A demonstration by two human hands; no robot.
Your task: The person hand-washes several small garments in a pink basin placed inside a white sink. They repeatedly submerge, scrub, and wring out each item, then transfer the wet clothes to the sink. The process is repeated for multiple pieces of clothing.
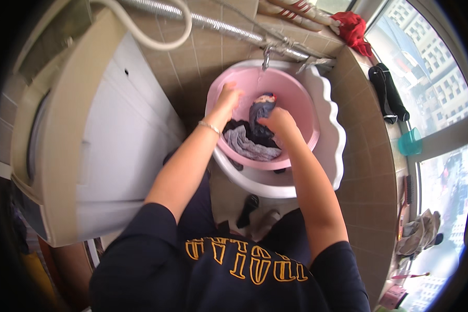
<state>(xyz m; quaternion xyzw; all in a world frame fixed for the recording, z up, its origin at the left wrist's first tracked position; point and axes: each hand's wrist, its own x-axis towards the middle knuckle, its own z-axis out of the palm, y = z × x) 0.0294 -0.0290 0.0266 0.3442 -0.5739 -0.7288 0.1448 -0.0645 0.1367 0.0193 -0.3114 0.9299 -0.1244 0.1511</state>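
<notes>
A pink plastic basin stands inside a white sink with a scalloped rim. Over the basin's left side is my left hand, its fingers apart and nothing visible in it. My right hand is at a dark blue cloth with a red and pale patterned end; its thumb overlaps the cloth, but whether it grips is hidden. Below lie a grey cloth and a black cloth, bunched in the bottom. A thin stream of water falls from the metal faucet into the basin.
A washing machine stands close on the left, below a pale hose. Along the right windowsill sit a red cloth, black shoes or slippers, a teal cup and a brush. A tiled wall borders the sink.
</notes>
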